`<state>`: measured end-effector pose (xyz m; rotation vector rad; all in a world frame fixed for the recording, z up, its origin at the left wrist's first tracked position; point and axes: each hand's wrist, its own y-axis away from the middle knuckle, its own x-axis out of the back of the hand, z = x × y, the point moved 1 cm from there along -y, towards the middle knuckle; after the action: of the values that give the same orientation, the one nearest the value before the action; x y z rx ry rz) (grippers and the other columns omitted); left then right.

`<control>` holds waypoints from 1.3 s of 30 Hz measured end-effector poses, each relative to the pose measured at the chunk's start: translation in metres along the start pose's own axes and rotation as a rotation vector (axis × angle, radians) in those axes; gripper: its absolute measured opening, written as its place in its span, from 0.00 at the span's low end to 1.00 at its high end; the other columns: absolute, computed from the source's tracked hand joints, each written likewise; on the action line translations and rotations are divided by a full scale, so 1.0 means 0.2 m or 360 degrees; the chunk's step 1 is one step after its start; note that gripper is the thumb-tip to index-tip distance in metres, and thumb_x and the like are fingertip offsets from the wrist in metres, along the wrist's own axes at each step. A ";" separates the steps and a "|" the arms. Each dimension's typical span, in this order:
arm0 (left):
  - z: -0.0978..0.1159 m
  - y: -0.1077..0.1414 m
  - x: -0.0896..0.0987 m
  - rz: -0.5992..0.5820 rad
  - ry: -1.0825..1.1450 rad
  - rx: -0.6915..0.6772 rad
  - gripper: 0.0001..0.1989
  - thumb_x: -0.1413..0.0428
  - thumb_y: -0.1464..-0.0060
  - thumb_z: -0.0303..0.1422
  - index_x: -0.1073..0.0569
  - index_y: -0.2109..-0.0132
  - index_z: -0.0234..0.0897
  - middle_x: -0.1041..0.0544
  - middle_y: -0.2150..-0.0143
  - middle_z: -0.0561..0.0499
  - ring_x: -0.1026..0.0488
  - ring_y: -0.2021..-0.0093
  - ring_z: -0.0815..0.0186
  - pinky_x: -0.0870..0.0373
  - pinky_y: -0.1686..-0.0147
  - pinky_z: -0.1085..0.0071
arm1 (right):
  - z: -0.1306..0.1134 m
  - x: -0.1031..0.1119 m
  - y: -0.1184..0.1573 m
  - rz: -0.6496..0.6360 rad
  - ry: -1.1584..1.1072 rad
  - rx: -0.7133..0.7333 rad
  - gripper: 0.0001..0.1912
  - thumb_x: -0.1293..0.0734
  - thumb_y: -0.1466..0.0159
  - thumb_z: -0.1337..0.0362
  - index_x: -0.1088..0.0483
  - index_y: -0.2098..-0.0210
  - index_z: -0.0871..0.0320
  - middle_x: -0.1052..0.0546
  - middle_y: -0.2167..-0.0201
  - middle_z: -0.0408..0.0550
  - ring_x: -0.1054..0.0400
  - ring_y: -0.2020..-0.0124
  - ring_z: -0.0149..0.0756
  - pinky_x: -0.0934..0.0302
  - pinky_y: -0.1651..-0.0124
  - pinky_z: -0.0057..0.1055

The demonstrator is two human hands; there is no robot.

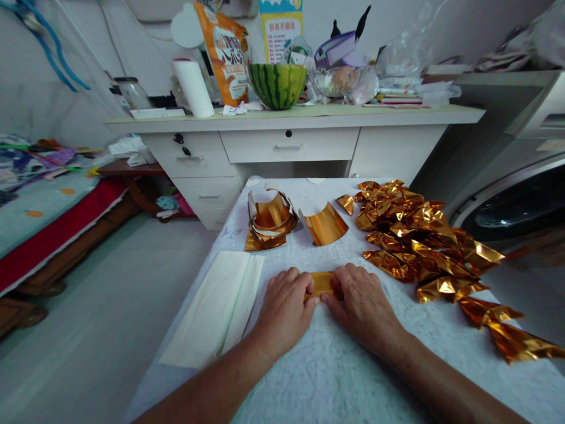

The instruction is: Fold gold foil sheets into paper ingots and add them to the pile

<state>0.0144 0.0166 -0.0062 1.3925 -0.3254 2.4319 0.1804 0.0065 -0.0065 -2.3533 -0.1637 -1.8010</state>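
A small strip of gold foil paper (322, 284) lies flattened or rolled between my hands near the middle of the table; which of the two I cannot tell. My left hand (286, 306) grips its left end, fingers curled over it and thumb along the near edge. At the right end, my right hand (359, 303) is closed on the same strip. Just beyond them rests a curved gold foil sheet (326, 224). A stack of curled gold sheets (271, 215) sits to its left. Folded gold foil pieces (410, 229) are heaped on the right.
Pale paper sheets (212, 309) lie left of my left hand on the cloth-covered table (304, 377). Behind stands a white desk (286, 144) with half a watermelon (277, 86), a paper roll (193, 87) and an orange bag (225, 56). A washing machine (525, 176) is at right.
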 end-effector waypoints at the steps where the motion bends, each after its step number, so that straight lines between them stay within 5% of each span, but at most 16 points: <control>1: 0.00 0.00 0.00 0.0003 0.0007 0.0010 0.02 0.44 0.44 0.30 0.31 0.64 0.40 0.30 0.62 0.52 0.34 0.57 0.61 0.41 0.58 0.65 | 0.01 0.00 0.00 0.0013 0.0000 -0.0017 0.11 0.33 0.37 0.56 0.35 0.65 0.56 0.30 0.66 0.49 0.36 0.63 0.43 0.47 0.61 0.37; 8: -0.01 0.01 0.00 -0.0001 0.0045 0.0052 0.03 0.45 0.46 0.28 0.30 0.64 0.42 0.30 0.62 0.54 0.35 0.56 0.60 0.43 0.57 0.64 | 0.11 0.00 0.03 0.0161 0.0042 -0.0048 0.15 0.32 0.39 0.55 0.36 0.59 0.56 0.31 0.61 0.51 0.37 0.59 0.48 0.45 0.57 0.41; 23: -0.02 0.01 0.01 -0.0020 0.0075 0.0043 0.03 0.46 0.46 0.28 0.30 0.65 0.42 0.29 0.62 0.54 0.34 0.56 0.61 0.44 0.58 0.64 | 0.23 0.01 0.05 0.0103 -0.0037 -0.0056 0.17 0.36 0.39 0.64 0.37 0.50 0.56 0.31 0.55 0.55 0.37 0.55 0.50 0.43 0.53 0.46; 29: -0.02 0.01 0.01 -0.0007 0.0064 0.0015 0.03 0.46 0.45 0.28 0.29 0.65 0.42 0.29 0.62 0.53 0.35 0.57 0.61 0.44 0.57 0.64 | 0.19 0.06 0.05 0.0210 -0.0155 0.0117 0.11 0.38 0.41 0.73 0.34 0.59 0.57 0.32 0.60 0.52 0.39 0.60 0.46 0.44 0.58 0.41; 33: -0.02 0.01 0.01 0.0001 0.0048 0.0002 0.03 0.46 0.45 0.28 0.29 0.65 0.42 0.30 0.62 0.53 0.35 0.57 0.61 0.44 0.58 0.65 | 0.11 0.09 0.04 0.0100 -0.0398 0.0369 0.07 0.40 0.37 0.73 0.34 0.65 0.56 0.31 0.64 0.49 0.39 0.62 0.41 0.44 0.60 0.37; 39: -0.01 0.01 0.01 0.0025 0.0016 0.0007 0.02 0.45 0.45 0.29 0.29 0.65 0.42 0.31 0.62 0.53 0.35 0.57 0.61 0.44 0.58 0.65 | 0.06 0.02 0.01 -0.0054 -0.0364 0.0237 0.06 0.39 0.35 0.72 0.32 0.66 0.57 0.30 0.66 0.48 0.38 0.63 0.40 0.45 0.60 0.35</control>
<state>0.0114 0.0155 -0.0060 1.3843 -0.3299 2.4526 0.1935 0.0069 -0.0062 -2.4548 -0.3569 -1.4724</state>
